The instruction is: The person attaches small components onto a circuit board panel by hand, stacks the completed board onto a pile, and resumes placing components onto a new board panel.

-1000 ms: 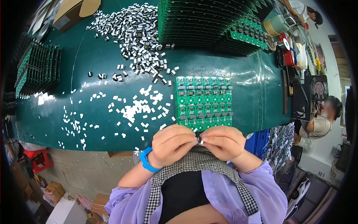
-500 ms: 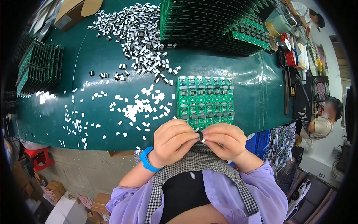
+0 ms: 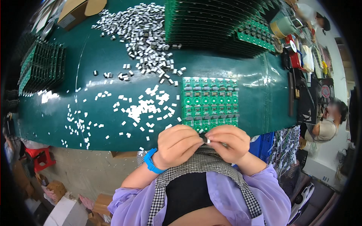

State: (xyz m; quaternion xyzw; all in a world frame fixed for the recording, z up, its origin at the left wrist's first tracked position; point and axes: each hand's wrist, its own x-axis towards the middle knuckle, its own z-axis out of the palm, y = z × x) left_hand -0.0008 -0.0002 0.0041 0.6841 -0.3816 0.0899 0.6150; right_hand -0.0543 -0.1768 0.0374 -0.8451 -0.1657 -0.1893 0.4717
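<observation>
My left hand [image 3: 180, 145] and my right hand [image 3: 229, 143] meet fingertip to fingertip at the table's near edge. Both are closed in a pinch around a small dark block-shaped component with a white face [image 3: 207, 140]; the fingers cover most of it. Just beyond my fingertips lies a green circuit board panel [image 3: 210, 101] with rows of round outlines and grey and dark parts. To its left, small white tabs [image 3: 140, 110] are scattered flat. Behind them spreads a heap of small black-and-white block components [image 3: 149, 49].
Tall stacks of green circuit boards [image 3: 203, 26] stand at the back, with another stack [image 3: 42, 67] at the far left. A cardboard box [image 3: 71, 15] sits at the back left. A red stool [image 3: 44, 159] stands below, left. Another person [image 3: 324, 126] is at the right.
My hands stay pinched together in nearly the same place, and more of the component's white face shows between the fingertips. The whole view has shifted slightly.
</observation>
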